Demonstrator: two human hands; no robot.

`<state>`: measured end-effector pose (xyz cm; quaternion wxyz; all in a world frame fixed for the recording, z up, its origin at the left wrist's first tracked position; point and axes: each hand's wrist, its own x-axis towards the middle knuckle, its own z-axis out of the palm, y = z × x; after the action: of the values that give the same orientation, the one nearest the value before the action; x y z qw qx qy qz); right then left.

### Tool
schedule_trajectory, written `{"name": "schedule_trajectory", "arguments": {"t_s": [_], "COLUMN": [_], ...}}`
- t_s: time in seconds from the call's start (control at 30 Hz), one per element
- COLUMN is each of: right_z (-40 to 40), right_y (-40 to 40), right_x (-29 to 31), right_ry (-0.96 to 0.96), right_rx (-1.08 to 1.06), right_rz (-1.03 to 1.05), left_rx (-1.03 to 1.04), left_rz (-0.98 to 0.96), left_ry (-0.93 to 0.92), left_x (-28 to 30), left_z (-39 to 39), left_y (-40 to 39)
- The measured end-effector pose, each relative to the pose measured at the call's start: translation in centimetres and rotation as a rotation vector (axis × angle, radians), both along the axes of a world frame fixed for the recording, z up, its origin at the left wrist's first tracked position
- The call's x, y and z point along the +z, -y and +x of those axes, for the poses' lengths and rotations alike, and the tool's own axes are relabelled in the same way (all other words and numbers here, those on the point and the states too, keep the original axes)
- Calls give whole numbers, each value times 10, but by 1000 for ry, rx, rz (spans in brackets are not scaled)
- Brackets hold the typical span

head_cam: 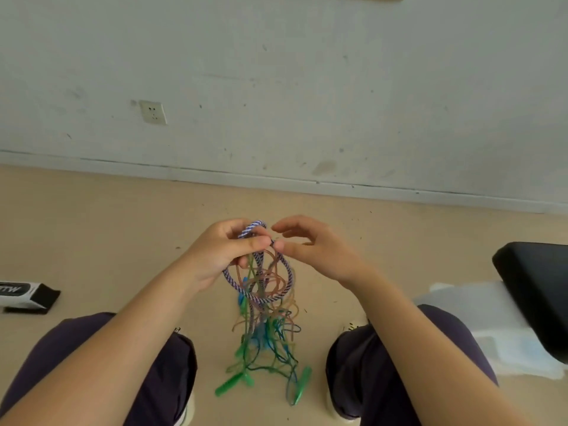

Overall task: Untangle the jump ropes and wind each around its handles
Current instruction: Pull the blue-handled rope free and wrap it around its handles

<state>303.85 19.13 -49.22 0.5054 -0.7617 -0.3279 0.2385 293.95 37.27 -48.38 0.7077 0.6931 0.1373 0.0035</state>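
**Operator:** Pinched in my left hand (219,252) is the top of the jump rope tangle (264,302); thumb and fingers curl round the striped braided rope (257,295) where it arches up. My right hand (310,250) holds nothing I can confirm: fingers loosely spread, thumb tip touching the strands beside the left thumb.

**Supervisor:** Position of the tangle?

**Operator:** It hangs below my hands, between my knees. Below the braided loop are thin amber and green cords; beneath those, the green handles (233,384) rest on the floor (92,229).

**Supervisor:** Handling properties?

**Operator:** Judged light and limp. The braided rope should be soft and easy to hold; the thin cords look smooth, springy and likely to slip and re-knot. Recommended hold: a handle, then trace one cord out.

**Supervisor:** Surroundings?

**Operator:** Tan floor, with specks of debris. Left of the tangle lies a white and black box (26,295); right of it, a black cushion (538,290) over white sheeting (479,321). Beyond the tangle, a scuffed pale wall (307,87) with a socket (152,112).
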Motion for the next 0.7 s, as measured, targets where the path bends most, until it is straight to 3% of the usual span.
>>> {"name": "schedule_trajectory", "arguments": {"t_s": [0.1,0.27,0.7], "right_z": [-3,-9,-10], "right_y": [-7,-10,-8], "right_x": [2,5,9], "right_ry": [-103,-169,-108], "right_rx": [72,111,-111], "right_rz": [57,38,173], "left_rx": [-36,-15,135], "left_rz": [-79,-51,123], "left_ry": [54,45,31], "left_x": [4,7,9], "left_z": [-2,-1,1], "left_y": [-3,-1,-2]}}
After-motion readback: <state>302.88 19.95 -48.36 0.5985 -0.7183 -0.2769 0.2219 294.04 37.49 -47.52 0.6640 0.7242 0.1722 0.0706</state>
